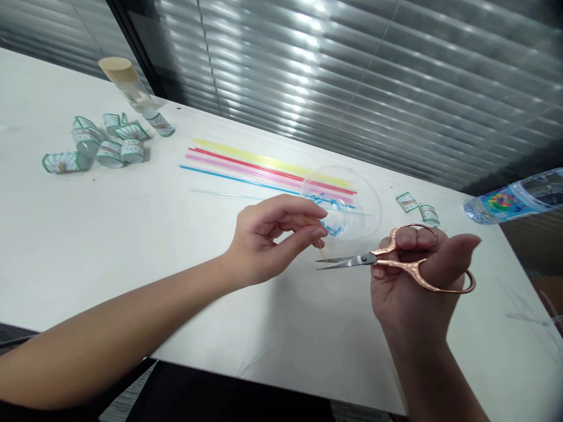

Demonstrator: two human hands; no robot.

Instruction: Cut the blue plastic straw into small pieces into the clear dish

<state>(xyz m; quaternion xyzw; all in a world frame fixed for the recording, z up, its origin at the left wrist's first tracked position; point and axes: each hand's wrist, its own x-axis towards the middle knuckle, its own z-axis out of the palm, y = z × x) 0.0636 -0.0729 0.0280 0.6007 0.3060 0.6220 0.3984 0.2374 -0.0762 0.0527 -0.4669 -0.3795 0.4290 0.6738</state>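
Note:
My right hand (413,281) grips small rose-gold scissors (396,264), fingers through the loops, blades nearly closed and pointing left. My left hand (272,234) pinches a thin pale straw piece (320,251) between thumb and fingertips, its lower end right at the scissor tips. Just behind the fingers stands a clear plastic bowl (352,199) holding small blue pieces. Long thin straws (264,167) in yellow, red, pink and blue lie side by side on the white table (132,246) beyond the bowl.
Several small printed paper rolls (97,146) lie at the far left by a tilted clear tube with a wooden cap (132,94). Two more rolls (417,208) sit right of the bowl. A water bottle (514,202) lies at the right edge. Window blinds run behind the table.

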